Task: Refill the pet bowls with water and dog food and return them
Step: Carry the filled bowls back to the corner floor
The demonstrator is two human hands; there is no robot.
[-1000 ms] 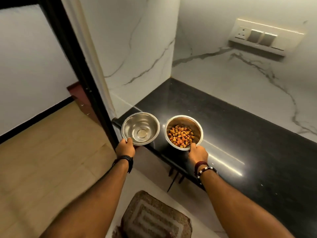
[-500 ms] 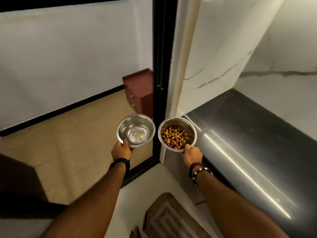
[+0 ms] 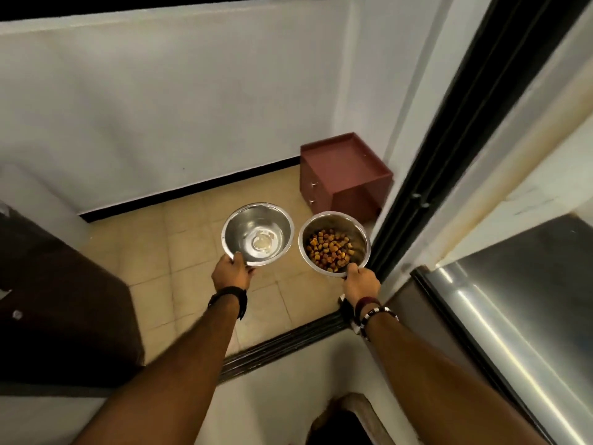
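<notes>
A: Steel, both bowls. Left hand (image 3: 231,273) pinches the near rim of the water bowl (image 3: 257,233), thumb on top of the rim, fingers under it and hidden. Shiny inside; water level hard to read, just a pale glint at the bottom.

B: Other one?

A: Right hand (image 3: 361,282) pinches the near rim of the food bowl (image 3: 334,244) the same way, thumb over the edge. Dog food (image 3: 329,249) fills the bottom, brown and orange kibble pieces.

B: Where are they relative to each other?

A: Side by side, held out in front in the air, rims near but apart. Both roughly level. Water bowl on the left, food bowl on the right.

B: Below them?

A: Beige tiled floor (image 3: 179,252). Dark door track (image 3: 282,345) runs across under the forearms, black door frame (image 3: 455,155) rising just right of the food bowl.

B: Anything else?

A: Maroon cabinet (image 3: 343,175) on the floor against the white wall (image 3: 160,107), beyond the bowls. Black countertop (image 3: 519,303) at right, glossy. Dark furniture at left edge, blurred, can't tell what. Black wristband (image 3: 229,295) on the left wrist, beaded bracelets (image 3: 373,311) on the right. Mat (image 3: 349,409) at bottom edge, mostly cut off.
</notes>
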